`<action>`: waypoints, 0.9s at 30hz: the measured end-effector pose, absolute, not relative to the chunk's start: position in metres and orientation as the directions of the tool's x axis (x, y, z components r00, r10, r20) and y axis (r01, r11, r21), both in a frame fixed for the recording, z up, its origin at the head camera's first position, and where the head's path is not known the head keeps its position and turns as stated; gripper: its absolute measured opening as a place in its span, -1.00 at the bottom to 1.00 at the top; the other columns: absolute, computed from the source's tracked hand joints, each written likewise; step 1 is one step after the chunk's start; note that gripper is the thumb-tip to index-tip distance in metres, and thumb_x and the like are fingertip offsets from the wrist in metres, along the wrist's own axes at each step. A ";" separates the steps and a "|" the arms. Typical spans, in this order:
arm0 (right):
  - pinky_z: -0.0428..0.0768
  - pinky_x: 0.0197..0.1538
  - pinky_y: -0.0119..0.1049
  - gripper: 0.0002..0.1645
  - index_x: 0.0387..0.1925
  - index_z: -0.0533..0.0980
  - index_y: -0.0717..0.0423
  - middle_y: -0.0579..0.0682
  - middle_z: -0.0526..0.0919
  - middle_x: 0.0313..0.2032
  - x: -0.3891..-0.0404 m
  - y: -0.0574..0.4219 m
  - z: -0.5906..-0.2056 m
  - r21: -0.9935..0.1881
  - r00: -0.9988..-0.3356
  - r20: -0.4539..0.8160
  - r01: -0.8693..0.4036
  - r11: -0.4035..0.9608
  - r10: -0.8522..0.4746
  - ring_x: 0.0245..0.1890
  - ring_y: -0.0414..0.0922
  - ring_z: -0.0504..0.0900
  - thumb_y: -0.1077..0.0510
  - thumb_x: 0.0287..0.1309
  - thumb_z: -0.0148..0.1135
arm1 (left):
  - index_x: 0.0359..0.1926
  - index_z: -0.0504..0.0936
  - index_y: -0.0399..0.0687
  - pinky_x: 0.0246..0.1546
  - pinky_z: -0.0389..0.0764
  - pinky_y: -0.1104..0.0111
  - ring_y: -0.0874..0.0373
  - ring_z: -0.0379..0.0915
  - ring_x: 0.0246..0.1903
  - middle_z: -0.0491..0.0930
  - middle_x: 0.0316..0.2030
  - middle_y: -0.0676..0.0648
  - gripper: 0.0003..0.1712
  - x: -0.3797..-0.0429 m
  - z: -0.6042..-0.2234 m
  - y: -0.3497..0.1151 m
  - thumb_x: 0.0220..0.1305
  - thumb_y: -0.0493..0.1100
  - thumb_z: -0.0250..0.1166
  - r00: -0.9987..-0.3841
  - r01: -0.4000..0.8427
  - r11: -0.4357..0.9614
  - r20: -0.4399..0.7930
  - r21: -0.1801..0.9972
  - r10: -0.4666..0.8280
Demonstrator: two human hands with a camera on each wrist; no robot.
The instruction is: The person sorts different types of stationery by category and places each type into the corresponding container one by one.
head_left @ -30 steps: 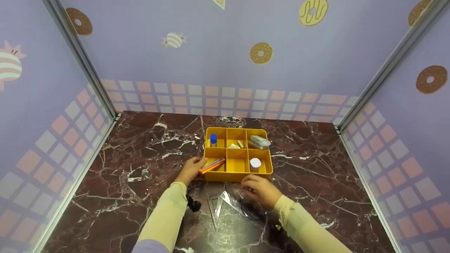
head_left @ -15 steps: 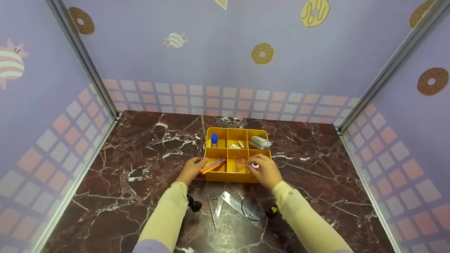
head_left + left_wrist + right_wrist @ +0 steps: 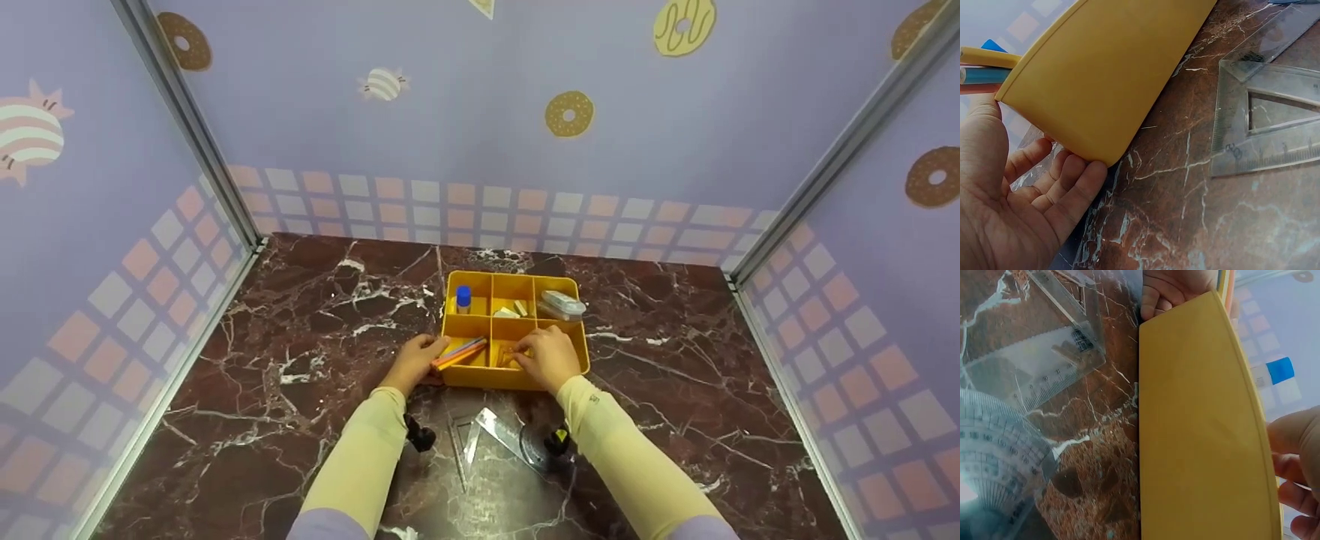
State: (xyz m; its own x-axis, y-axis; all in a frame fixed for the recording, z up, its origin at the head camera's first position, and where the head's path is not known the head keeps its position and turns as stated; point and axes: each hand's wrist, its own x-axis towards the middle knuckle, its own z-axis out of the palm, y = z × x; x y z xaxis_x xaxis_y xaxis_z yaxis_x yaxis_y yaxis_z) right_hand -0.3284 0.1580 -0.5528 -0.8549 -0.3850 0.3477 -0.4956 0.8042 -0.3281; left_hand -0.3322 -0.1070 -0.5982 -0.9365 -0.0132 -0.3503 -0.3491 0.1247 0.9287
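Observation:
A yellow six-compartment box (image 3: pixel 495 380) stands on the marble table. My left hand (image 3: pixel 411 361) grips its front left corner, thumb at the rim and fingertips low on the wall (image 3: pixel 1112 84). Beside that thumb, several coloured pens (image 3: pixel 463 351) lean out of the front left compartment. My right hand (image 3: pixel 551 356) reaches over the front wall and pinches a small clear set square (image 3: pixel 505 355) inside the front middle compartment. In the right wrist view the box wall hides the set square; the right fingers (image 3: pixel 1292 467) show beyond the rim.
In front of the box lie a clear set square (image 3: pixel 1230 129), a clear ruler (image 3: pixel 1039 365) and a clear protractor (image 3: pixel 999 455). The back compartments hold a blue-capped glue stick (image 3: pixel 463 298), pale eraser-like pieces (image 3: pixel 510 309) and a clear case (image 3: pixel 562 304). Patterned walls enclose the table.
My right hand has moved from in front of the box up over it, bringing the small set square down into the front middle compartment. The left hand keeps its hold on the corner.

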 end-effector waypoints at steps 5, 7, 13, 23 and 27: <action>0.48 -0.14 0.05 -0.90 -0.40 0.77 0.00 -0.01 0.77 -0.31 -0.329 0.154 -0.557 -0.269 -0.864 0.323 -0.474 0.838 -0.386 -0.30 0.09 0.54 0.10 -0.02 0.53 | 0.11 0.56 -0.21 -0.39 0.72 0.13 0.07 0.59 -0.47 0.61 -0.18 -0.20 -0.48 -0.332 -0.600 -0.106 0.39 0.12 0.26 -0.937 -0.347 0.114 -0.348 0.931 -0.011; 0.47 -0.14 0.05 -0.90 -0.39 0.77 -0.02 -0.02 0.77 -0.31 -0.330 0.153 -0.557 -0.248 -0.865 0.313 -0.473 0.845 -0.393 -0.30 0.09 0.52 0.09 -0.01 0.52 | 0.10 0.56 -0.20 -0.37 0.72 0.13 0.06 0.60 -0.44 0.61 -0.18 -0.20 -0.49 -0.333 -0.600 -0.106 0.40 0.12 0.26 -0.938 -0.346 0.115 -0.348 0.931 -0.008; 0.44 -0.15 0.07 -0.92 -0.41 0.79 -0.03 -0.02 0.76 -0.32 -0.332 0.153 -0.556 -0.250 -0.870 0.290 -0.471 0.846 -0.399 -0.28 0.12 0.51 0.08 0.02 0.47 | 0.11 0.56 -0.19 -0.36 0.72 0.12 0.07 0.60 -0.44 0.61 -0.18 -0.20 -0.49 -0.334 -0.600 -0.108 0.41 0.12 0.25 -0.936 -0.350 0.125 -0.352 0.928 -0.007; 0.47 -0.15 0.04 -0.88 -0.39 0.76 0.05 -0.03 0.74 -0.33 -0.326 0.163 -0.554 -0.275 -0.855 0.359 -0.480 0.833 -0.374 -0.29 0.09 0.53 0.09 0.06 0.42 | 0.13 0.56 -0.21 -0.38 0.72 0.11 0.07 0.60 -0.46 0.62 -0.17 -0.20 -0.49 -0.335 -0.601 -0.107 0.41 0.10 0.25 -0.936 -0.351 0.122 -0.353 0.928 -0.011; 0.48 -0.15 0.04 -0.89 -0.37 0.75 0.07 -0.02 0.73 -0.33 -0.318 0.170 -0.548 -0.296 -0.836 0.400 -0.507 0.810 -0.376 -0.29 0.09 0.54 0.12 0.07 0.43 | 0.10 0.57 -0.21 -0.39 0.72 0.10 0.07 0.60 -0.48 0.61 -0.19 -0.19 -0.50 -0.335 -0.600 -0.106 0.39 0.10 0.26 -0.936 -0.352 0.114 -0.353 0.929 -0.020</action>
